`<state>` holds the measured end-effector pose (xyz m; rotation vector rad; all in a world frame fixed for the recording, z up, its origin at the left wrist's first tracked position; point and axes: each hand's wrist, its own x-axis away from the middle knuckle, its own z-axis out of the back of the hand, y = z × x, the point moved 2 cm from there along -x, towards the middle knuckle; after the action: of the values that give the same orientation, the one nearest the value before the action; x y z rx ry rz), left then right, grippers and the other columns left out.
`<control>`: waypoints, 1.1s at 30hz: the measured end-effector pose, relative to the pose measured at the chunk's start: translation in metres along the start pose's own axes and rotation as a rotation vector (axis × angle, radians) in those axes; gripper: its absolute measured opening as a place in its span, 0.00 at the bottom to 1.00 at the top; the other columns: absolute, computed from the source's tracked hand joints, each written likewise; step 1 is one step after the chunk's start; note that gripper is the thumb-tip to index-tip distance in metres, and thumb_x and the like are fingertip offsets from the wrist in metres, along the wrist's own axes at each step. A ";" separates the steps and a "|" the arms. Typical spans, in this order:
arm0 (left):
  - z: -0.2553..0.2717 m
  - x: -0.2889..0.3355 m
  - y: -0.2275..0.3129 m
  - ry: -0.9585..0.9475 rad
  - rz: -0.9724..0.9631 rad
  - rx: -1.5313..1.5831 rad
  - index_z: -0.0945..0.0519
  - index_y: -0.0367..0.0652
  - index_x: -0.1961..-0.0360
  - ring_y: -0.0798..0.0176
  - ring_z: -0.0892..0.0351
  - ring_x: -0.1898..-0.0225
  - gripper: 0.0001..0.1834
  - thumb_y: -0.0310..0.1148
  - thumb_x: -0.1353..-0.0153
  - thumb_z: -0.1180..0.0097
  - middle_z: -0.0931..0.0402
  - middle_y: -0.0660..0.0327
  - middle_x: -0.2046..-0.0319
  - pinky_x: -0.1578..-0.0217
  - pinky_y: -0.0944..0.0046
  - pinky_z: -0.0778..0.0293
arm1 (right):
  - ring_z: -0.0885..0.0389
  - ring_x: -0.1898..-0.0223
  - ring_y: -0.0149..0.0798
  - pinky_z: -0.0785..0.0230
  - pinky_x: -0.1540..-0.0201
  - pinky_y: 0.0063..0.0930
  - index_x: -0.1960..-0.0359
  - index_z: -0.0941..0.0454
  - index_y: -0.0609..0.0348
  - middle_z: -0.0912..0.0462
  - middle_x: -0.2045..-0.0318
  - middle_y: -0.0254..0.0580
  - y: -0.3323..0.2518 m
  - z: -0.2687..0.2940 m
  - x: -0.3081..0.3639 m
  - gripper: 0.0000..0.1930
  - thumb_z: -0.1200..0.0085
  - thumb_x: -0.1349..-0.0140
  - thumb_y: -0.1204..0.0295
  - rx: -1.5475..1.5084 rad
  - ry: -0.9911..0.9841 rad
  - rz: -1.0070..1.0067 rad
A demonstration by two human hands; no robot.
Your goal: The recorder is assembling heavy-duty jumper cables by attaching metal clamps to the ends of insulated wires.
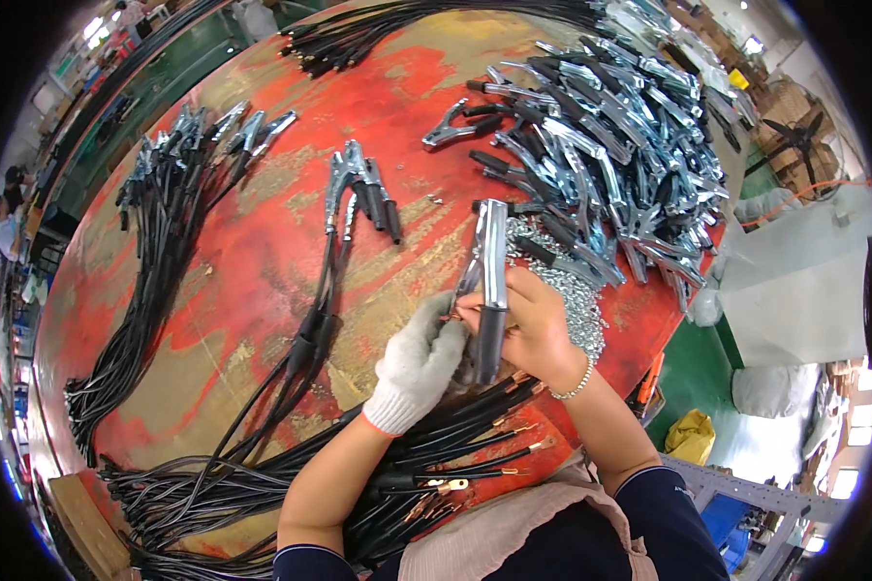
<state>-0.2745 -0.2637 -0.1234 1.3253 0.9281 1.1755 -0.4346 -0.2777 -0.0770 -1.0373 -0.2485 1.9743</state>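
A silver metal spring clamp [493,250] with a black handle sleeve stands on end between my hands above the table. My right hand [535,327], bare with a bracelet at the wrist, is closed around its side, fingertips at the clamp's middle. My left hand [419,360] wears a white knitted glove and pinches a cable end against the clamp; a small copper-coloured tip shows at the fingers, the rest is mostly hidden. Just beside my right hand lies a heap of small shiny metal fasteners [576,315]. Below my hands, black cables [426,450] with copper lugs spread out.
A large pile of clamps [601,145] covers the table's far right. Cables with clamps attached lie in a bundle [170,213] at left and a smaller group [354,184] in the middle. More black cables [407,19] lie along the far edge of the red, worn table [252,281].
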 end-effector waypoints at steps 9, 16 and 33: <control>0.000 0.003 0.022 -0.096 -0.061 -0.057 0.31 0.42 0.42 0.72 0.24 0.79 0.18 0.32 0.31 0.56 0.24 0.62 0.76 0.77 0.68 0.27 | 0.20 0.69 0.41 0.26 0.65 0.32 0.69 0.19 0.56 0.21 0.71 0.39 -0.003 0.004 0.004 0.11 0.32 0.55 0.80 0.047 0.014 -0.040; 0.010 0.009 0.021 -0.120 0.107 -0.017 0.32 0.41 0.39 0.68 0.22 0.68 0.22 0.37 0.33 0.52 0.22 0.58 0.67 0.65 0.65 0.25 | 0.22 0.73 0.45 0.28 0.70 0.34 0.69 0.19 0.56 0.23 0.74 0.41 -0.007 -0.012 0.005 0.11 0.32 0.56 0.77 -0.071 0.074 -0.058; 0.004 0.005 0.016 -0.160 0.033 0.022 0.38 0.42 0.36 0.72 0.26 0.80 0.23 0.35 0.31 0.57 0.26 0.64 0.76 0.80 0.70 0.27 | 0.23 0.72 0.43 0.29 0.70 0.33 0.62 0.15 0.54 0.22 0.73 0.39 -0.009 0.004 0.013 0.15 0.34 0.55 0.74 0.012 0.088 0.019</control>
<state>-0.2711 -0.2617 -0.1063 1.4348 0.8081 1.0693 -0.4355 -0.2612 -0.0776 -1.1193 -0.1791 1.9397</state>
